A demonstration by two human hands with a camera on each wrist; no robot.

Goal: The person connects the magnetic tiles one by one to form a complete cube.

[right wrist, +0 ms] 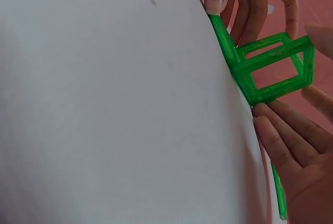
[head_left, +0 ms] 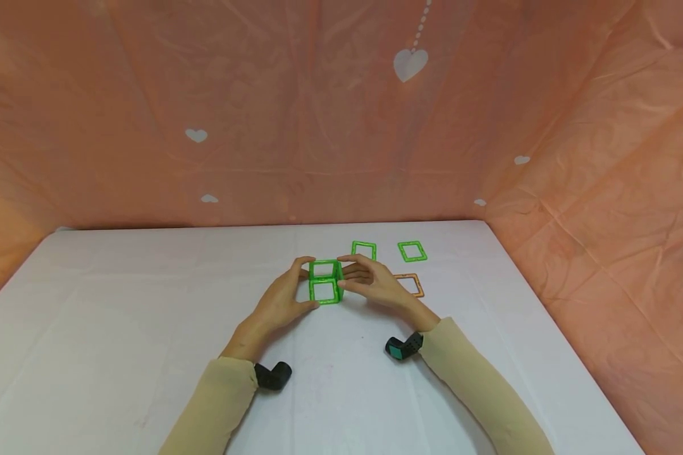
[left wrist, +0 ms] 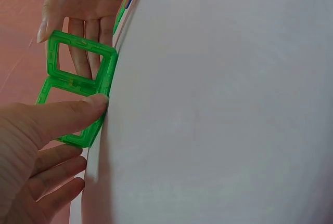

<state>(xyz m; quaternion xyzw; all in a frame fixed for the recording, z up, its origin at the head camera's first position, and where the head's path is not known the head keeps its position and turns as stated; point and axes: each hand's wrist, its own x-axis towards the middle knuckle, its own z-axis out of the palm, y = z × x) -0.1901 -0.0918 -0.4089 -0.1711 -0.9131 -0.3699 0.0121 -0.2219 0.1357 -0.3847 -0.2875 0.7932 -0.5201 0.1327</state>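
Several green square magnetic tiles (head_left: pixel 324 280), open frames with hollow middles, stand joined at their edges in a box-like shape at the table's middle. My left hand (head_left: pixel 280 300) grips the left side, thumb at the near edge and fingers at the far edge. In the left wrist view its thumb (left wrist: pixel 96 104) presses on the tiles. From the right, my right hand (head_left: pixel 384 287) pinches the upright right-hand tile (right wrist: pixel 307 65) between thumb and index finger. Its other fingers (right wrist: pixel 283 135) reach alongside, low near the tabletop.
A loose green tile (head_left: pixel 364 244) lies behind my right hand, partly covered by it. Farther right lie another green tile (head_left: pixel 414 259) and an orange tile (head_left: pixel 418 285). The white-covered table (head_left: pixel 148 303) meets orange curtains (head_left: pixel 319 158) at the back and right.
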